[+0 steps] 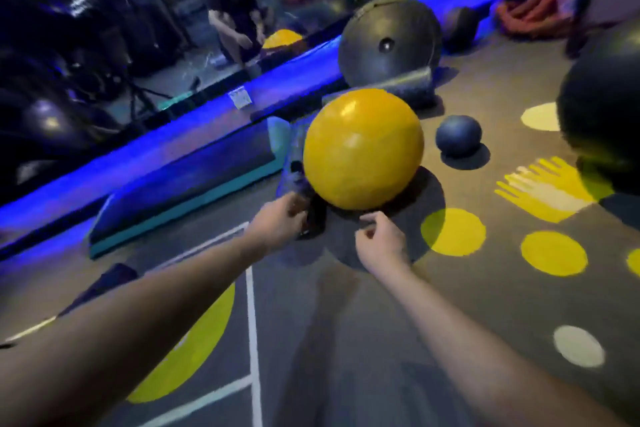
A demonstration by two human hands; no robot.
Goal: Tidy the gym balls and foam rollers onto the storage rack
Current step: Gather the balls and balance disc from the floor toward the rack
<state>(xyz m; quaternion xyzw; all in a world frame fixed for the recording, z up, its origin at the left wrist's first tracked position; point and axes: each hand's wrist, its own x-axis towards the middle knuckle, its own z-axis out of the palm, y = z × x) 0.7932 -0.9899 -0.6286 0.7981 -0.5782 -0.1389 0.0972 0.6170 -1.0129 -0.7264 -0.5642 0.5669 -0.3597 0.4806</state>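
1. I am looking down at the grey floor [485, 305], which is carrying yellow and white painted spots and white lines.
2. A mirror [156, 28] is running along the left side, and a blue light strip [194, 135] is glowing at its foot.
3. A big black ball [388, 42] is sitting on the floor beside the strip, with its valve facing me.
4. Another dark ball [602, 107] is sitting at the right edge, partly cut off from my view.
5. A dark step platform [183, 180] with a teal rim is lying on the floor beside the strip, left of the centre.
6. The yellow gym ball [363, 149] is resting on the floor in the middle, between the platform and a smaller ball, just beyond both hands.
7. A grey foam roller [412, 87] is lying behind the yellow ball and in front of the big black one; it is showing up blurred.
8. A small dark-blue ball [458, 135] is sitting on the floor just right of the yellow ball, apart from it.
9. The left hand [277, 218] is hovering at the yellow ball's lower left. Its fingers are curling beside a blurred dark thing [313, 218] under the ball, and I cannot tell whether they are grasping it.
10. The right hand [381, 239] is hovering just short of the yellow ball, fingers loosely curled and grasping nothing.
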